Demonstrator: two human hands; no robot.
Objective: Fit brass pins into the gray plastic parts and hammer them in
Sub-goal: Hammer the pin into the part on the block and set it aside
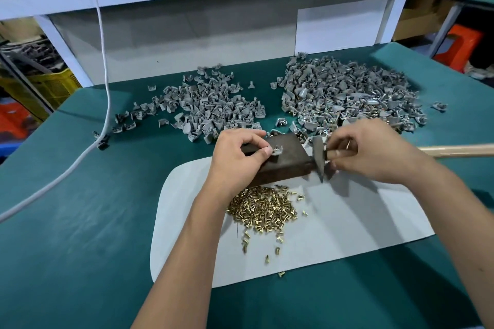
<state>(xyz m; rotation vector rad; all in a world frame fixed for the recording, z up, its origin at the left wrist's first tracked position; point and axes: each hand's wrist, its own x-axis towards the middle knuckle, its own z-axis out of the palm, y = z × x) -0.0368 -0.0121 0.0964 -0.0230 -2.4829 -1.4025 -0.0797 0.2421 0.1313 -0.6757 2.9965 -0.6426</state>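
My left hand pinches a gray part on the dark block; my right hand grips the hammer just beside it, brass pins below.

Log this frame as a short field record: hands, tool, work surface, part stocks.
left hand: pinches gray part on dark block
right hand: grips hammer near its head
hammer: head beside block's right end, not striking
brass pins: loose heap on white mat
gray parts: two piles behind block
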